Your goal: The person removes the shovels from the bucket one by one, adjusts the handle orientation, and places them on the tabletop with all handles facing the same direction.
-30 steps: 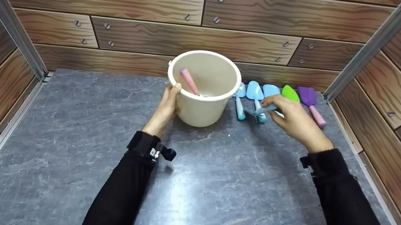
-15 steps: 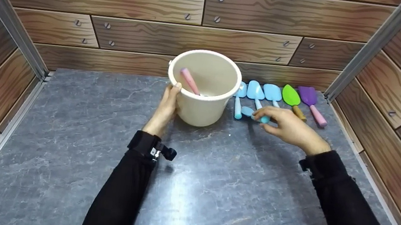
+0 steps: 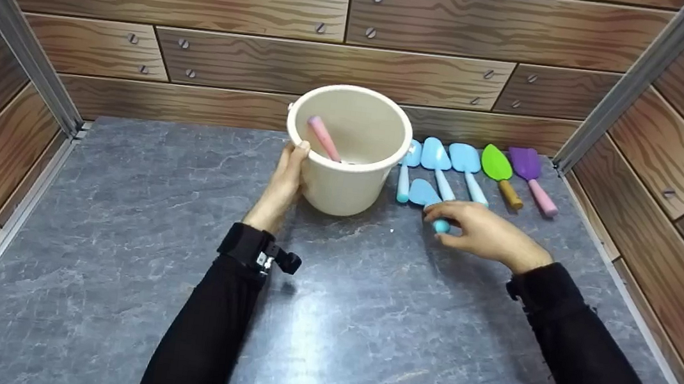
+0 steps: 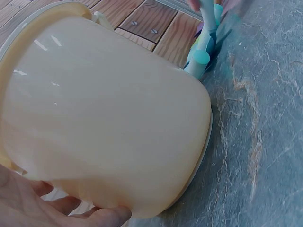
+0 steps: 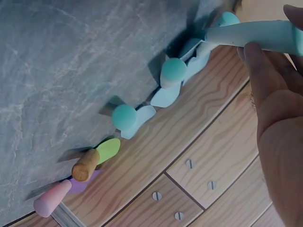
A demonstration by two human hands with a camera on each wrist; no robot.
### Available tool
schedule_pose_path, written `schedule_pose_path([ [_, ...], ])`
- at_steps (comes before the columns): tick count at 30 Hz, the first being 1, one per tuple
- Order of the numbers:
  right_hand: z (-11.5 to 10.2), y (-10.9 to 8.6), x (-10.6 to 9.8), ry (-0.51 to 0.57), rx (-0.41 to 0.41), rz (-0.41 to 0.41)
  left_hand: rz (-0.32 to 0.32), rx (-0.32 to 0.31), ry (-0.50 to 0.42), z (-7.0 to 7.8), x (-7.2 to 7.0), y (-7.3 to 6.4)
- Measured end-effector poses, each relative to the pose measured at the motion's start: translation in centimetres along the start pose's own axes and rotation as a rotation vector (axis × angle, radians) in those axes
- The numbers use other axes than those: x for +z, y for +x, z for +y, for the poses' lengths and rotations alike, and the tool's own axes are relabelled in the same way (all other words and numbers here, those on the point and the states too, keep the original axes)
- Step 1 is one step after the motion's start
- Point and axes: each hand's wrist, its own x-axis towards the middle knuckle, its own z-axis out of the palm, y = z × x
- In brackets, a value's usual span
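A cream bucket [image 3: 345, 189] stands upright, with the pink handle [image 3: 325, 138] of a tool leaning inside; that tool's head is hidden. My left hand [image 3: 278, 188] grips the bucket's left side, thumb at the rim; in the left wrist view its fingers [image 4: 111, 218] lie along the outer wall. Between thumb and fingers, my right hand [image 3: 482, 230] pinches the handle of a light-blue toy shovel [image 3: 424, 192]. Its blade points toward the back row, low over the table. The right wrist view shows its pale handle [image 5: 255, 36] in my right hand [image 5: 289, 127].
Along the back wall, right of the bucket, lie several toy shovels: light-blue ones [image 3: 436, 154], a green one [image 3: 497, 163] with a brown handle, and a purple one [image 3: 525, 164] with a pink handle. Wood-patterned walls [image 3: 254, 1] bound the grey marbled table [image 3: 138, 227].
My right hand has brought the light-blue shovel down and toward me, in front of the row, uncovering the shovels behind. The left hand and bucket have stayed put.
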Motion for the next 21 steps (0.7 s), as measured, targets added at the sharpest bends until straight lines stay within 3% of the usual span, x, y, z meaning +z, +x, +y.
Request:
schedule_pose_path([
  [6,0.1,-0.1,0.8,-0.009,-0.026,-0.015,-0.013,0.012,-0.016,-0.4,-0.3,0.4],
  [10,0.3,-0.1,1.3,-0.033,-0.056,-0.024,-0.004,0.015,-0.016,-2.0,-1.0,1.8],
  [12,0.4,-0.1,1.6,-0.041,-0.066,-0.028,-0.005,0.014,-0.015,-2.1,-1.1,1.9],
  [21,0.9,-0.4,2.4,-0.073,-0.096,-0.056,-0.027,-0.010,-0.016,-0.1,-0.2,-0.2],
])
